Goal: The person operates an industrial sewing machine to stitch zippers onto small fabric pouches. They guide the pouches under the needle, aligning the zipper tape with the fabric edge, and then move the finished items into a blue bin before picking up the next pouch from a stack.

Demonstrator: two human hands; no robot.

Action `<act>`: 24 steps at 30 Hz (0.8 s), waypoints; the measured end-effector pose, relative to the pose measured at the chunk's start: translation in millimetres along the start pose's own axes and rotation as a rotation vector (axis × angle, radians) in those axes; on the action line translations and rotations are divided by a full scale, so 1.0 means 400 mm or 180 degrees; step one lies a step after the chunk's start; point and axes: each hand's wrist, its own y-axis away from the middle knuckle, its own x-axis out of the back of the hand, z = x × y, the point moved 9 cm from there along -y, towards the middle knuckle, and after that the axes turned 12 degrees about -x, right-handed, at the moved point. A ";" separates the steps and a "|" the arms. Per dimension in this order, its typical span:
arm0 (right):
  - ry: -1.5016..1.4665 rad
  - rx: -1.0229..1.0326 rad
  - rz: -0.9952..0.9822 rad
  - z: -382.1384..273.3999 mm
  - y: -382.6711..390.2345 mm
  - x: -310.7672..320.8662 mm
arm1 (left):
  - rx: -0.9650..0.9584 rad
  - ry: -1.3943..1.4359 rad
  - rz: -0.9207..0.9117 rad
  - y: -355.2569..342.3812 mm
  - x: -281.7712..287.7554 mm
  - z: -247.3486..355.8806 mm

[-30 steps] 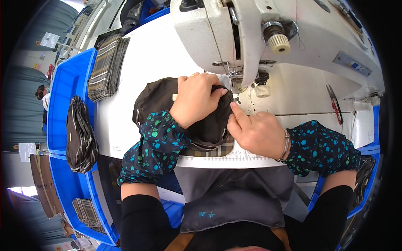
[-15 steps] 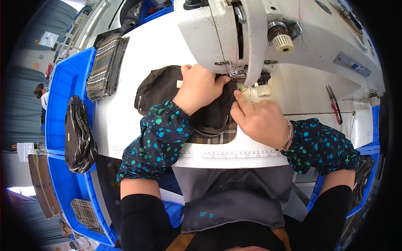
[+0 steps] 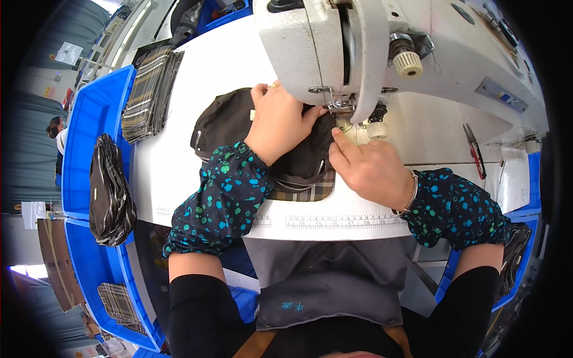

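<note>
A dark brown zippered pouch [image 3: 224, 122] with a plaid panel [image 3: 307, 192] lies under the sewing machine [image 3: 334, 65], its right edge at the presser foot [image 3: 341, 107]. My left hand [image 3: 277, 125] rests on top of the pouch and presses it, thumb stretched toward the foot. Its far fingers are partly hidden behind the machine head. My right hand [image 3: 373, 173] pinches the pouch's right edge just below the foot, index finger pointing toward the needle area. A silver zipper [image 3: 298, 186] curves along the near side of the pouch.
Red-handled scissors [image 3: 476, 151] lie on the right of the table [image 3: 239, 218]. Stacked plaid pieces [image 3: 149, 95] sit at the far left. Beside them, blue bins [image 3: 98, 143] line the table, with a dark bundle [image 3: 110, 191] over a rim. A person [image 3: 58, 132] appears at the far left.
The pouch has shifted slightly away from me, toward the far side under the presser foot. Both hands keep nearly the same hold.
</note>
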 end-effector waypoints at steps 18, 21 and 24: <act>0.0243 -0.0002 -0.0070 -0.042 0.033 0.049 | -0.0750 0.0000 -0.0915 0.138 0.094 0.218; -0.0086 0.0277 -0.0023 -0.085 0.050 0.074 | -0.0725 -0.0062 -0.0661 0.125 0.099 0.218; -0.0090 0.0345 -0.0020 -0.091 0.058 0.062 | -0.0784 -0.0285 -0.0543 0.126 0.092 0.221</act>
